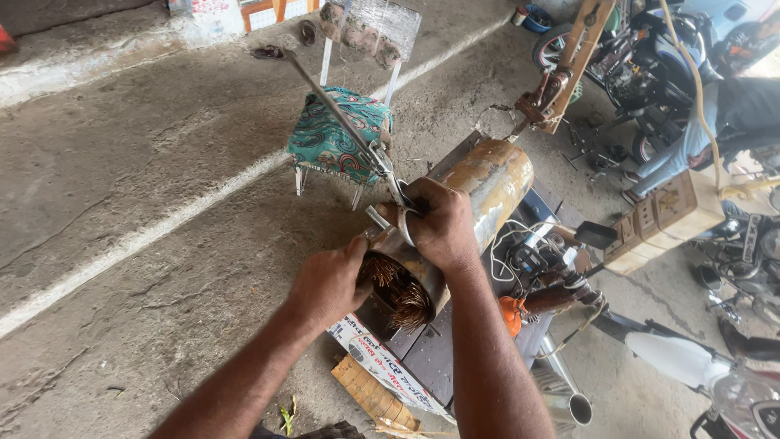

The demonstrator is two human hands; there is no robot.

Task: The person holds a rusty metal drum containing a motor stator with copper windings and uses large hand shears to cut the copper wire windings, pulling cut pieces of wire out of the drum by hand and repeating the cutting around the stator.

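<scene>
While bracing the rusty motor stator (479, 183), left hand (329, 284) fingers pinching copper windings (398, 293), right hand (439, 223) clenched around long-handled tool (341, 114); next, firmer leverage.

I see the metal cylinder (479, 191) lying on the workbench (439, 349), copper windings (398, 293) in its near end. The chair (337, 142) stands behind it, motorcycles (650, 65) to the right.

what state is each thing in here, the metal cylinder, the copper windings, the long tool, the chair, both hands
metal cylinder: lying on its side on the bench, rusty, near end open
copper windings: exposed at the open end
long metal tool: tilted, its end at the cylinder rim
left hand: fingers at the windings
right hand: closed on the tool's end
chair: upright, cloth-covered seat
</scene>
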